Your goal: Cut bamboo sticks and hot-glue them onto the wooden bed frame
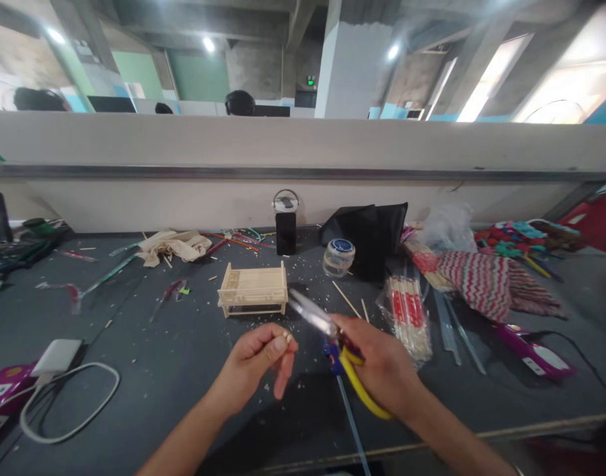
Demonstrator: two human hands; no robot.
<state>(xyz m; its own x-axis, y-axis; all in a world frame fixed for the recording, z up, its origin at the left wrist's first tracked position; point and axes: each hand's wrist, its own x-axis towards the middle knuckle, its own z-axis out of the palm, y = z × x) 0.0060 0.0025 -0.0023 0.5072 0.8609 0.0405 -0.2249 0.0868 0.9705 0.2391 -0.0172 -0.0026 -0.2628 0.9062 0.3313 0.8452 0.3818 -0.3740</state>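
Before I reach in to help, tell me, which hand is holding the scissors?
The right hand, which grips the yellow-handled scissors. The left hand differs: it pinches only a small pale piece at its fingertips.

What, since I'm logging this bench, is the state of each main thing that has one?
Left grip, pinching a pale piece
Right grip, closed around scissors
Scissors, blades blurred, opening unclear
Wooden model, standing upright
Jar, blue lid on
Phone, upright, screen dark
Beige cloth, crumpled
Exit sign, lit
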